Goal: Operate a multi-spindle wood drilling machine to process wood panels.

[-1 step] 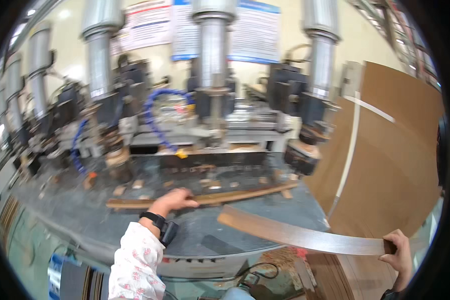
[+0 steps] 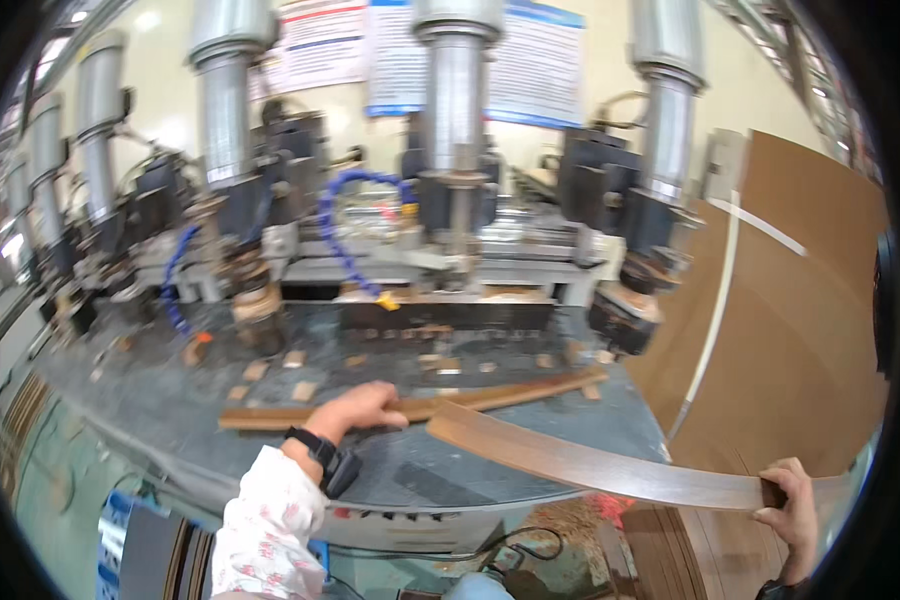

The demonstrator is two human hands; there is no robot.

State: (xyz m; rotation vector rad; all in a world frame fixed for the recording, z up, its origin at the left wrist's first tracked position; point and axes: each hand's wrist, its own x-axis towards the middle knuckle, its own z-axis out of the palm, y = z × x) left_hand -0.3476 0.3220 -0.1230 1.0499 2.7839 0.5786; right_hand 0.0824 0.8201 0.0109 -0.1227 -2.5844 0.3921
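Observation:
A long, narrow wooden strip (image 2: pixel 510 395) lies across the dark grey worktable, bowed in the wide view. My left hand (image 2: pixel 358 407), with a black band on the wrist, is closed over this strip left of its middle; the fingertips are partly hidden. My right hand (image 2: pixel 792 500) grips the right end of a long brown wooden board (image 2: pixel 610 470), thumb in front. This board slants over the table's front right part. Its free left end overlaps the strip in view, close to my left hand; whether they touch I cannot tell.
Behind the table (image 2: pixel 380 475) stands a machine with several vertical cylinders (image 2: pixel 455 100) and a blue coiled hose (image 2: pixel 328 220). Small wood offcuts (image 2: pixel 305 391) dot the tabletop. Large brown panels (image 2: pixel 780 300) lean at the right. Boards are stacked (image 2: pixel 660 550) below, near a cable (image 2: pixel 530 550).
My view has shifted slightly, so the machine sits farther right. The board's free end has come closer to the strip and my left hand. Both hands keep their hold.

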